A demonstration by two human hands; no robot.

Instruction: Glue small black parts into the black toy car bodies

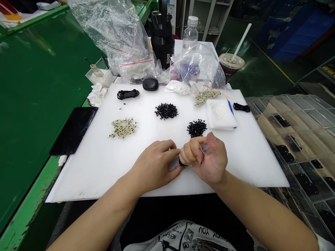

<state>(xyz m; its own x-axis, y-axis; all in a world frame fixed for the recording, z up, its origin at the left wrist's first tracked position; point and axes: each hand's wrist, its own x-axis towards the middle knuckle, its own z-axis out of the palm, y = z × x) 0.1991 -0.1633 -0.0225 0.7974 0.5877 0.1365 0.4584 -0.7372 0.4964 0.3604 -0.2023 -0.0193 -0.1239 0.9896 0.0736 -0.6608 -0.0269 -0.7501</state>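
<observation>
Closest to us, a printed shirt (188, 238) is showing; ahead, our left hand (154, 164) is pinching one mostly hidden black piece (182, 163) near the front of the white mat (110, 174), probably steadying it; our right hand (210, 166) is bunching its fingers against that piece, though we aren't managing to tell what they're gripping; we're counting two black heaps (166, 111) and one pale heap (124, 128), lying apart, perhaps against mixing; two car-shaped pieces (128, 94) are resting farther back; one flask (162, 45), one bottle (190, 35), one cup (231, 66) are standing beyond.
</observation>
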